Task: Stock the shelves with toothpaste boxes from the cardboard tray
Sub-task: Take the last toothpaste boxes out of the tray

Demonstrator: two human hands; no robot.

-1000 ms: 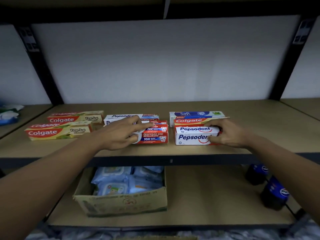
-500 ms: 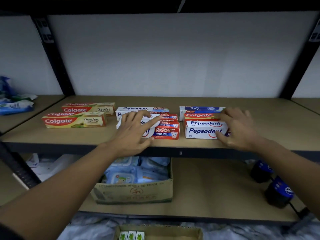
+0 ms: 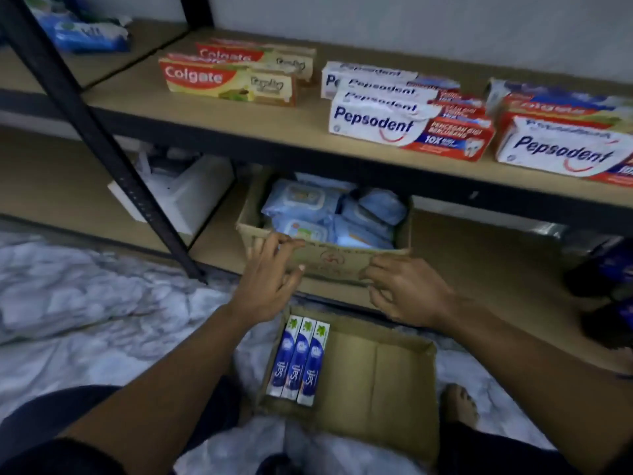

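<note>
A flat cardboard tray (image 3: 383, 382) lies on the floor below me, with three blue-and-white toothpaste boxes (image 3: 299, 361) side by side at its left end. My left hand (image 3: 270, 279) and my right hand (image 3: 404, 289) hover above the tray's far edge, both empty with fingers spread. On the upper shelf (image 3: 219, 118) stand two Colgate boxes (image 3: 229, 78) at the left, stacked Pepsodent boxes (image 3: 407, 120) in the middle, and a Pepsodent, Colgate and Safi stack (image 3: 561, 142) at the right.
A cardboard box of blue wet-wipe packs (image 3: 325, 217) sits on the lower shelf just behind my hands. A black slanted shelf post (image 3: 102, 138) stands at the left. Dark bottles (image 3: 603, 275) stand at the lower right. My bare foot (image 3: 459, 402) rests beside the tray.
Both hands left the boxes on the upper shelf and dropped to just above the tray. My view tilted down, bringing the tray and its three boxes fully into sight.
</note>
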